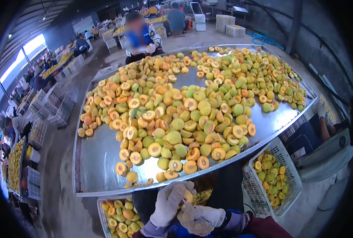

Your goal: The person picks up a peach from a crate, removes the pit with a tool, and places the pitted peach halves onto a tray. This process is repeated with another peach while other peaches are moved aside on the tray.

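Below the near edge of a metal table (97,166) heaped with halved yellow-green fruit (172,119), my two gloved hands are close together. My left hand (168,202) is closed around a fruit half (188,196). Beside it, my right hand (201,219) is closed on a small thin tool (185,202) whose tip is near that fruit; most of the tool is hidden by the glove. Both gloves are pale and stained.
A white crate of fruit (273,178) stands right of my legs, another crate (121,218) at lower left. Across the table sits a person (139,37). A co-worker's arm (323,119) shows at the right edge. Stacked crates (57,105) stand at the left.
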`<state>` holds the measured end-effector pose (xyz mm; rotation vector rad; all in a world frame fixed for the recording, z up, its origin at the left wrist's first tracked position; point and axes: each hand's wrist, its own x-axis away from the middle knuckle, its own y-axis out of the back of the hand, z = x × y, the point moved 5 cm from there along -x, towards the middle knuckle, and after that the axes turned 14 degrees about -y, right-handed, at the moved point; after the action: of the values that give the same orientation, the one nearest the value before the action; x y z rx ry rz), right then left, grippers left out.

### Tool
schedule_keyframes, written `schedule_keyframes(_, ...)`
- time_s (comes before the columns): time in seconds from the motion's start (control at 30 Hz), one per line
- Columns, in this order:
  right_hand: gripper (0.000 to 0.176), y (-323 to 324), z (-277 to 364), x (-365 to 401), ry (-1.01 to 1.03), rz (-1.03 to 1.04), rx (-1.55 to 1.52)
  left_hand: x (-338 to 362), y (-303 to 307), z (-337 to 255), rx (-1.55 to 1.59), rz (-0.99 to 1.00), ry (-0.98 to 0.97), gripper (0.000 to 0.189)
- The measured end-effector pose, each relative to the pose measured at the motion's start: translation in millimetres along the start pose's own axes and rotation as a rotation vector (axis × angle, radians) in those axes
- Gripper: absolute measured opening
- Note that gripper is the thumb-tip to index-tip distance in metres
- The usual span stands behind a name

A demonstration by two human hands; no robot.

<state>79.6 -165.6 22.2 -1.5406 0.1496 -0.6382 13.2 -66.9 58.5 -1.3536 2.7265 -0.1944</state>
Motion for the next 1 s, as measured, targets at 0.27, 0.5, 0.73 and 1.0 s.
schedule_keyframes(0.27,0.025,7.9,3.0,4.1,-0.075,-0.06,0.186,-14.8,-0.6,-25.4,-0.662,0.123,-0.466,0.021)
schedule_keyframes(0.5,0.023,-19.0,6.0,8.9,-0.037,-0.056,0.033,-8.4,-2.8,-8.5,-0.268,0.128,-0.249,0.031)
schedule_keyframes(0.73,0.025,1.8,15.1,6.1,0.014,-0.134,0.293,-7.3,-1.9,2.9,0.293,-0.206,0.008,0.042)
schedule_keyframes(1.0,0.022,6.5,-0.8,4.1,-0.181,0.12,0.008,-8.0,0.9,-1.5,-0.086,0.158,-0.21,0.034)
